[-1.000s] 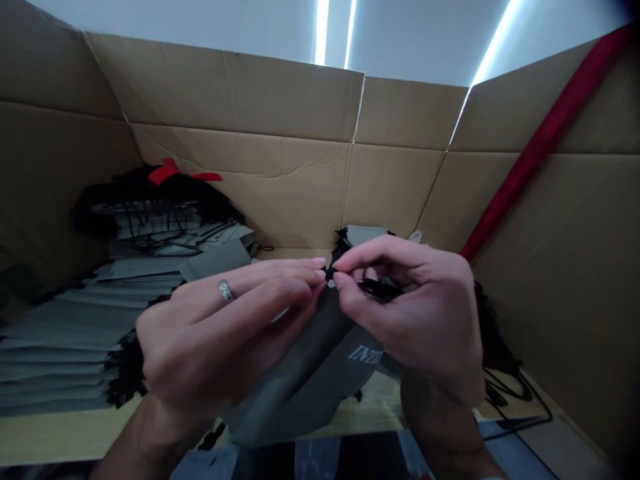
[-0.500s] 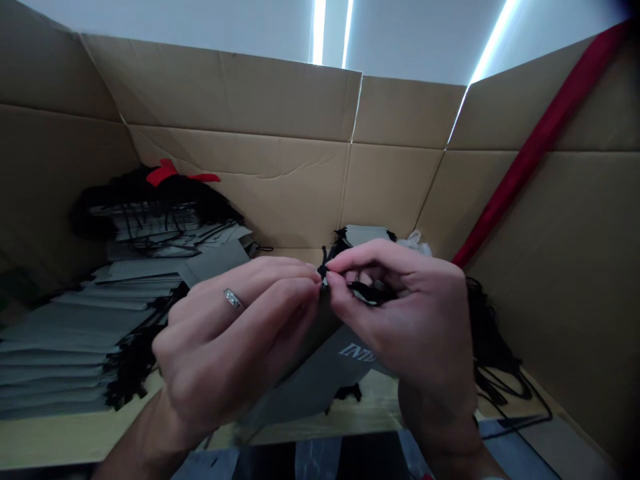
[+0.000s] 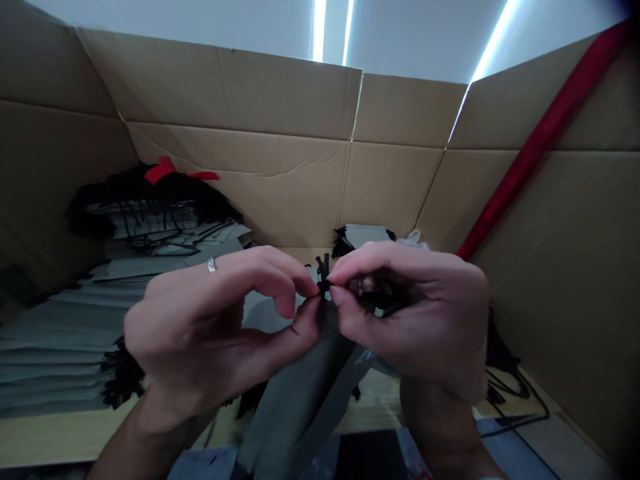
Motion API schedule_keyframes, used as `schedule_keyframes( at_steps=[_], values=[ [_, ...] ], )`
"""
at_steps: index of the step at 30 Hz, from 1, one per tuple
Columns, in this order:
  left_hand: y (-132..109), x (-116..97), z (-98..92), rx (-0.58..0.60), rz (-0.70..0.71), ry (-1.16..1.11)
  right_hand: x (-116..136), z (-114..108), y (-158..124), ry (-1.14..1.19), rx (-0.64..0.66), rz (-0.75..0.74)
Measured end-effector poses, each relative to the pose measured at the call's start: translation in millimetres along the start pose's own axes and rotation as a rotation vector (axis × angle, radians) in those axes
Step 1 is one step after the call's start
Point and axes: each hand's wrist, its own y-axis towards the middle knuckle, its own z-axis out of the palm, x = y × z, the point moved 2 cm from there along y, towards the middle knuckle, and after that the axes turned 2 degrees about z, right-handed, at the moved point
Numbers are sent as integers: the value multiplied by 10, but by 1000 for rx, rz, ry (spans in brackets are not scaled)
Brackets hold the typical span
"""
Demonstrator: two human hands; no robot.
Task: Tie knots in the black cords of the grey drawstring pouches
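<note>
A grey bag with pale lettering hangs below my hands, its top gathered at a black cord. The cord is bunched in a knot, and its short ends stick up. My left hand, with a ring on one finger, pinches the left side of the knot between thumb and fingertip. From the right, my right hand pinches the same knot with thumb and forefinger. More black cord runs under the curled fingers of my right hand, where part of it is hidden.
Stacked grey bags with black cord ends lie at left, a red strip on the pile behind. Another small stack stands at the back. Loose black cords lie at right. Cardboard walls surround the table, a dark red strip crossing one.
My left hand has shifted left and turned, its fingers now arched apart from the thumb. The cord ends stand up more visibly. The bag has swung round, its lettering now mostly hidden.
</note>
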Motion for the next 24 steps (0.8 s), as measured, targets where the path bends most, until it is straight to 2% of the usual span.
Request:
schedule_keyframes(
  at_steps=[4,8,10,17,20,24],
  values=[
    [74,14,88,-121,-32,-127,-51,7,40,98,57,-6],
    [101,84,149,-103,-83,-308,-78,8,80,206,110,27],
    [108,106,130,-99,-79,-311,-81,-1,95,208,107,54],
    [-3,34,42,-54,30,97,-53,-4,70,105,55,79],
    [-120,0,79,-48,101,237,-36,-6,33,39,22,65],
    [-186,4,145,-92,168,307,-14,-12,3,-32,60,6]
  ],
)
